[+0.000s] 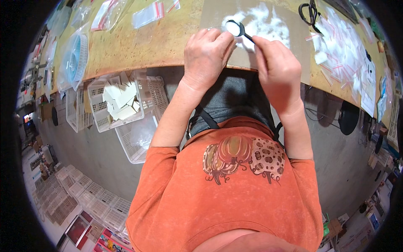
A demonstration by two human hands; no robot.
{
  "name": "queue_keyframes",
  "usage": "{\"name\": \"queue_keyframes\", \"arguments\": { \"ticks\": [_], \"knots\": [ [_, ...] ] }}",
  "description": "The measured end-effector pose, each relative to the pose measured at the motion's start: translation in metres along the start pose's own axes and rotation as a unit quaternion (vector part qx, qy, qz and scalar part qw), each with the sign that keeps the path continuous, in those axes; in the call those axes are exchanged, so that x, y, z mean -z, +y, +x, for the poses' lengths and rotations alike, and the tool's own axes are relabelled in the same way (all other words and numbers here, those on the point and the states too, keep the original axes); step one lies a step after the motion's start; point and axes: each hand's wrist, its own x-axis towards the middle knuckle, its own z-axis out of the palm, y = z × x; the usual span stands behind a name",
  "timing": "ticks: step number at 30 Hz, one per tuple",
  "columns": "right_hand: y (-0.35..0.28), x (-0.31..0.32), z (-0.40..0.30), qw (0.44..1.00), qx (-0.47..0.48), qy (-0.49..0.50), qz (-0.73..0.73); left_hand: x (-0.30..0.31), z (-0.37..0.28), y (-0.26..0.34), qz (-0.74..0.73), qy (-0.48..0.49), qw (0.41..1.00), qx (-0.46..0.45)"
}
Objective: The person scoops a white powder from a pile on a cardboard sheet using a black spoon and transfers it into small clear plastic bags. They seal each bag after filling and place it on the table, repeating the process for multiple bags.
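Note:
My right hand (278, 69) is closed on the handle of a small black measuring spoon (248, 37). White powder fills the spoon's bowl, which is beside the fingertips of my left hand (207, 53). Those left fingers are curled together at what looks like the edge of a clear plastic bag; most of it is hidden behind the hand. Beyond both hands, loose white powder (267, 23) lies spread on a brown sheet (215, 12) on the worktable (126, 50).
A heap of small zip bags (341, 47) and black-handled scissors (308, 13) lie to the right. Empty-looking zip bags (146, 15) and a bagged blue roll (75, 58) lie left. Plastic crates (115, 100) stand below the table's left edge, one holding pale pieces.

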Motion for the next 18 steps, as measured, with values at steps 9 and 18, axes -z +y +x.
{"name": "queue_keyframes", "arguments": {
  "ticks": [9, 18],
  "knots": [
    [-0.004, -0.001, -0.009, 0.993, 0.060, 0.023, -0.100, 0.001, -0.003, -0.006, -0.020, 0.004, 1.000, 0.023],
    [0.024, -0.002, -0.018, 0.996, -0.085, 0.011, -0.040, -0.005, -0.004, -0.008, -0.026, 0.006, 1.000, 0.012]
  ]
}}
